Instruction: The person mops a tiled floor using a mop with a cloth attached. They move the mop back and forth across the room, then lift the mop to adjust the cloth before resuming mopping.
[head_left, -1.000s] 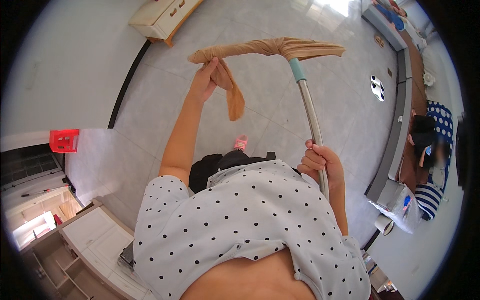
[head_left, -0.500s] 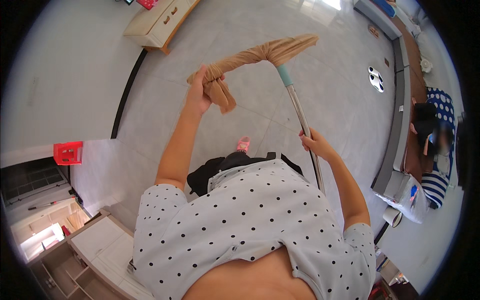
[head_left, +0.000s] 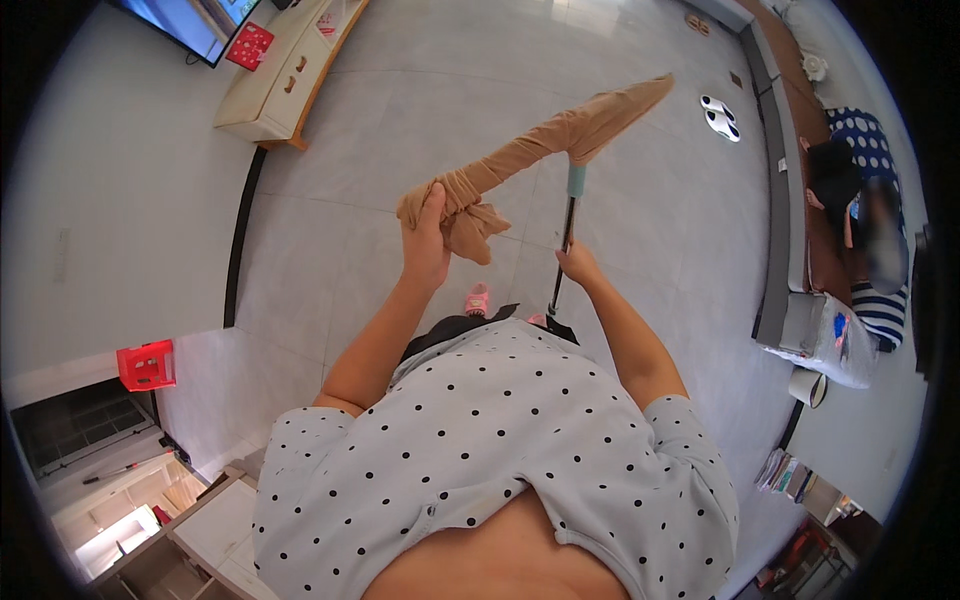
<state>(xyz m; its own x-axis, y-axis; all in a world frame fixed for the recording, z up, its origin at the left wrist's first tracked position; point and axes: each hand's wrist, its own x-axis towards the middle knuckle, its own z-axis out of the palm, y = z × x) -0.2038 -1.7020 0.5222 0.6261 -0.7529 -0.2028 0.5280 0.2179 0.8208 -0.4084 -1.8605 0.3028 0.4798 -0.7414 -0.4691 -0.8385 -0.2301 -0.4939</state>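
Note:
A tan, stretchy cloth [head_left: 535, 143] is wrapped around the wide head of a long-handled floor tool. What kind of head lies under it is hidden. My left hand [head_left: 428, 245] is closed around the head's left end, where the cloth is bunched and a loose knotted tail hangs beside my fingers. Below the head, a teal collar [head_left: 577, 180] joins a shiny metal pole [head_left: 570, 215]. My right hand [head_left: 577, 263] grips that pole partway down, and its lower end runs toward my feet. The head is raised in front of me, tilted up to the right.
Grey floor tiles [head_left: 400, 130] spread ahead. A cream cabinet [head_left: 285, 85] stands far left, with a red stool [head_left: 147, 366] nearer. Along the right runs a sofa [head_left: 800, 200] with a person [head_left: 845, 185] on it. A white-and-black floor scale [head_left: 720, 118] lies before it.
The wrapped head has swung, its left end lower and nearer me, its right tip farther right. My right hand has moved left and slightly up with the pole, now more upright.

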